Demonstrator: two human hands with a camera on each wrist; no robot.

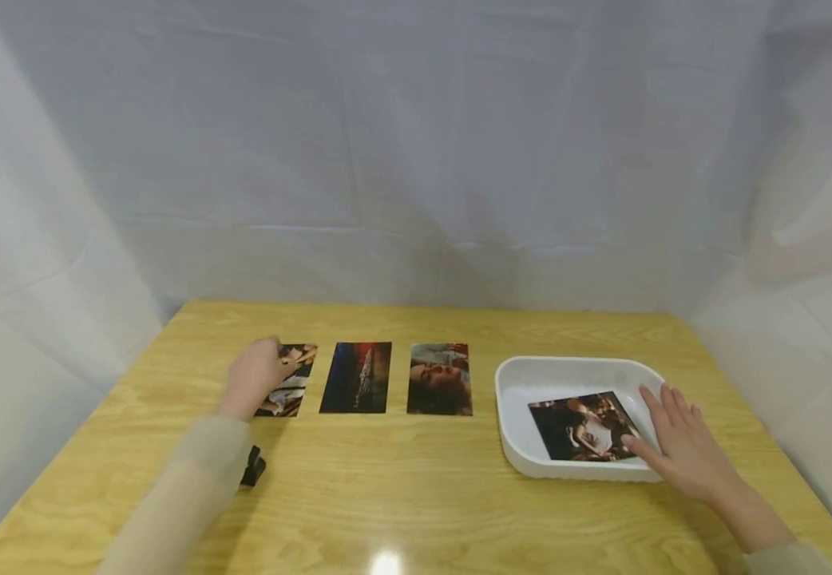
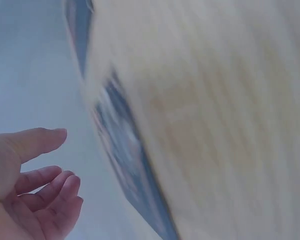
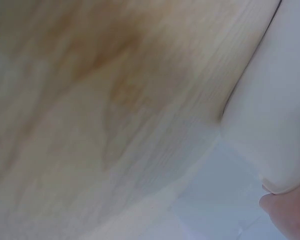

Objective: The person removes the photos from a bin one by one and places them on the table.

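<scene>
In the head view my left hand (image 1: 254,374) is over the leftmost photo card (image 1: 294,391), hiding part of it. The left wrist view shows that hand (image 2: 50,202) with thumb apart from loosely bent fingers and nothing between them; a blurred photo card (image 2: 127,150) lies beyond the fingertips. My right hand (image 1: 692,447) is spread at the right side of a white tray (image 1: 567,469), its thumb overlapping the edge of a dark photo card (image 1: 588,431) inside. Only a bit of that hand (image 3: 292,210) shows beside the tray wall (image 3: 275,115) in the right wrist view.
Two more photo cards lie in the row: a dark blue and red one (image 1: 356,378) and one with a face (image 1: 440,379). A small black object (image 1: 253,467) shows beside my left sleeve. White sheeting (image 1: 416,160) surrounds the wooden table (image 1: 358,495) at the back and sides.
</scene>
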